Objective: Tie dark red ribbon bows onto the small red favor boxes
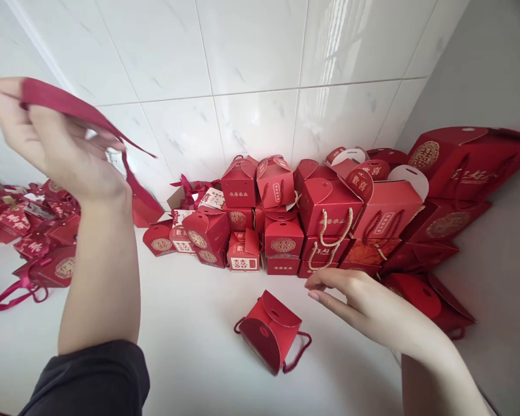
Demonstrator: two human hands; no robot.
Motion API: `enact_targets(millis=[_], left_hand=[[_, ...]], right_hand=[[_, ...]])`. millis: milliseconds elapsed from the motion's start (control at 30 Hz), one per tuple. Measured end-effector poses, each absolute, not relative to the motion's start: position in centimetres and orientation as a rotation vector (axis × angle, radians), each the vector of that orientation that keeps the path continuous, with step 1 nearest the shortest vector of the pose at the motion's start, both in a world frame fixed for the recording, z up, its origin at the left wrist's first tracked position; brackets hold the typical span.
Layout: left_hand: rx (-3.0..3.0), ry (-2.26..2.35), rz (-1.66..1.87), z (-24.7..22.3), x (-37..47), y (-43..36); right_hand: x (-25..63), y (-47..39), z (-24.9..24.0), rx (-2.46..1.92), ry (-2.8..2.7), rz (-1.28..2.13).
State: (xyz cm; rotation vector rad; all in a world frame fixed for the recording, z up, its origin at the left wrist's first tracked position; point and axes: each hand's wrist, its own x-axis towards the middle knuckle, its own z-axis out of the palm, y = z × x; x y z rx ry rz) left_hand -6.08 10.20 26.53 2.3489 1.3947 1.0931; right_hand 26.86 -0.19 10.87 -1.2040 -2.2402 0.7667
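Head view: holding a red ribbon high over the table's left side, left hand curled shut on it. Hovering right hand near stacked boxes along the back edge, fingers loosely open, holding nothing. Seeing white around the small red box, mid-table.

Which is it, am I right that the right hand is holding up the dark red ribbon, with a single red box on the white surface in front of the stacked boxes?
Not quite: the head view shows the left hand, not the right hand, holding up the dark red ribbon. The single red box is on the white surface in front of the stacked boxes.
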Motion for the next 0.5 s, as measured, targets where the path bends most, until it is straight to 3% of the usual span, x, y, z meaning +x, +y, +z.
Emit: enact_targets(millis=[267,500], left_hand=[[2.531,1.052,0.817,16.8,0.2,0.4],[2.619,1.150,0.814,13.3,0.4,-0.2]], right_hand=[[22.7,0.3,9.9,-0.742,-1.857,1.336],[20.9,1.0,7.6,-0.367,-1.609,1.745]])
